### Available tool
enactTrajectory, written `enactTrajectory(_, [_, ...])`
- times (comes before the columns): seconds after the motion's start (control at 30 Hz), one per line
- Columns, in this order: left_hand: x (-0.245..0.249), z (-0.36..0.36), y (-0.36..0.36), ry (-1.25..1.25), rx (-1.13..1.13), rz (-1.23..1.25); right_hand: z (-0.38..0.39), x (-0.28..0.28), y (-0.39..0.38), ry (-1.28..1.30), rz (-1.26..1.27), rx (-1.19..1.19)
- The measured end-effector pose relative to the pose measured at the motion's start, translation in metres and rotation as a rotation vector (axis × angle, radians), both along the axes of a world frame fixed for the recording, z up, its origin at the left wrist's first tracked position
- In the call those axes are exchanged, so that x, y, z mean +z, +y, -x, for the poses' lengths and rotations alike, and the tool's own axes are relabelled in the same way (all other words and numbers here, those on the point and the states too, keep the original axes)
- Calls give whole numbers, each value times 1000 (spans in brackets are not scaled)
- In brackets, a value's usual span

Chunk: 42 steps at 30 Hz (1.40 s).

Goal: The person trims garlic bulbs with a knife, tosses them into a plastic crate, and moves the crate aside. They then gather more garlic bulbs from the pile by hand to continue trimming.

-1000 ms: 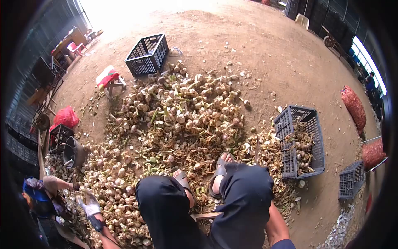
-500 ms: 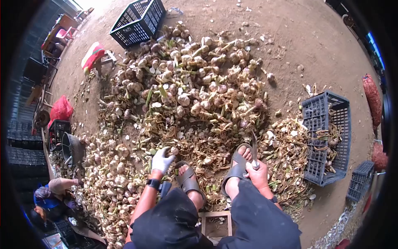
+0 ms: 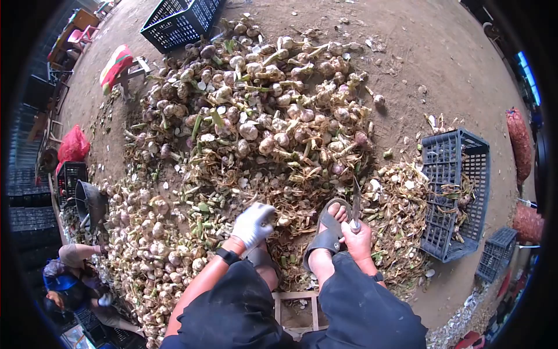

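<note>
My left hand, in a white glove, hovers over the stalk scraps in front of my left foot. Its fingers are curved, with a gap between thumb and forefinger, and no bulb shows in it. A garlic bulb lies just right of its fingertips. My bare right hand is closed around the handle of a knife, beside my right sandal. The blade points away from me. Ahead spreads a heap of garlic with stalks. Trimmed bulbs lie in a pile at left.
A black crate stands at the far edge of the heap. Another crate lies tipped at right, with stalks in it. A bucket leans at left. A person works at lower left. Red net sacks stand at far right.
My left hand has moved right and nearer to me; the bulb that was at its fingertips no longer shows there. My right hand still holds the knife. The view has shifted slightly.
</note>
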<state>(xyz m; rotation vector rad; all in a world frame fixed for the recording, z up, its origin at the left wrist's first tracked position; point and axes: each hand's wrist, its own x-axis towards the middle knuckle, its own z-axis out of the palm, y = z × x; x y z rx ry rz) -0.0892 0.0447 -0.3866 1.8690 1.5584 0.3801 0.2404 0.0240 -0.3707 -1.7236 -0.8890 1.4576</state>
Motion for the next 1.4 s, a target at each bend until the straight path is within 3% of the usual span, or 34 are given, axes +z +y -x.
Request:
enactTrajectory(0.1, [-2, -31, 2, 215, -322, -25, 7, 13, 3, -15, 24, -16])
enactTrajectory(0.27, [-42, -57, -2, 389, -391, -27, 7, 11, -1, 7, 31, 3])
enactTrajectory(0.37, [-35, -58, -6, 425, -382, -58, 10, 13, 1, 14, 65, -30])
enactTrajectory(0.43, [-28, -52, -2, 397, -355, -17, 11, 17, 6, 4, 62, -22])
enactTrajectory(0.57, [-28, -29, -1, -160, 173, 138, 8, 20, 16, -6, -16, -9])
enactTrajectory(0.63, [3, -17, 13, -647, 417, 601, 5, 19, 17, -66, 0, 7])
enactTrajectory(0.67, [15, -15, 19, -867, 507, 606, 4, 20, 17, -103, -5, 24])
enactTrajectory(0.77, [35, -5, 30, -1222, 541, 605, 10, 32, 18, -32, -56, -22])
enactTrajectory(0.83, [80, -10, 41, -1337, 598, 697, 11, 48, 22, -18, -52, -11])
enactTrajectory(1.07, [194, -18, 52, -1177, 289, 638, 21, 138, 41, 225, -307, 99])
enactTrajectory(1.17, [260, -27, 57, -1020, 209, 609, 38, 231, 47, 243, -411, 207])
enactTrajectory(1.3, [324, -51, 48, -950, 148, 527, 53, 260, 50, 166, -682, 367])
enactTrajectory(1.37, [341, -61, 42, -892, 163, 535, 55, 268, 43, 150, -730, 345])
enactTrajectory(1.4, [355, -69, 36, -818, 135, 482, 54, 282, 36, 260, -670, 300])
